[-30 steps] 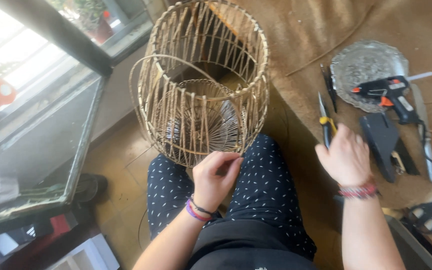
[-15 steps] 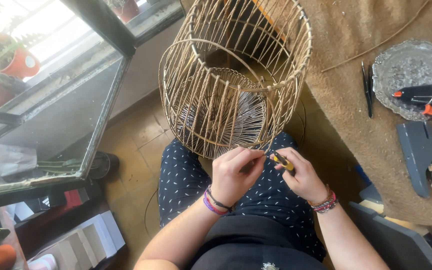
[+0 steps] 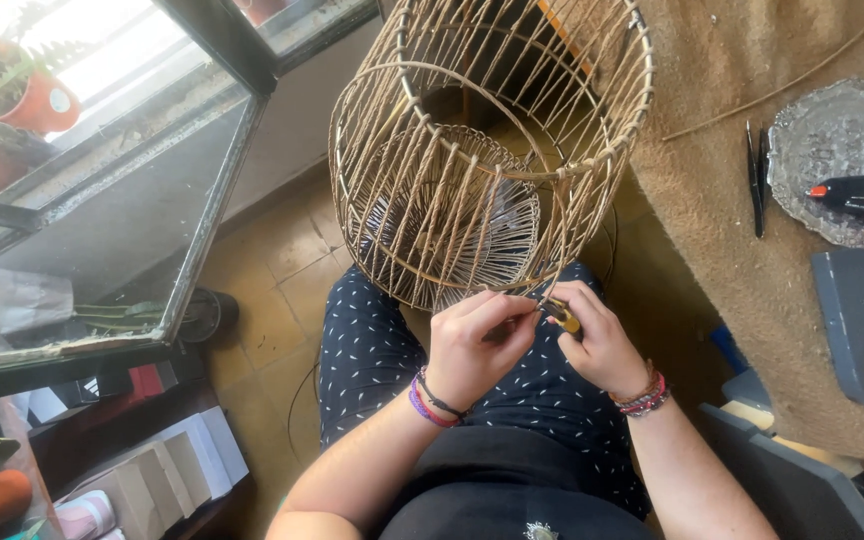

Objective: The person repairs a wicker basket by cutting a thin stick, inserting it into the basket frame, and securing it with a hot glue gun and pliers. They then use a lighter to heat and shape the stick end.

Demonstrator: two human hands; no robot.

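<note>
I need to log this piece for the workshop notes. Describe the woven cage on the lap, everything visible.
The woven frame is a tall, open cylinder: round hoops joined by many thin, tan cord-like strands running lengthwise, with gaps between them. A smaller ring of strands shows inside. It lies tilted, its lower rim resting on the person's dotted trousers, its far end over the brown mat. The left hand and right hand meet at its lower rim, fingers pinching a strand; the right also holds a small yellow-handled tool.
</note>
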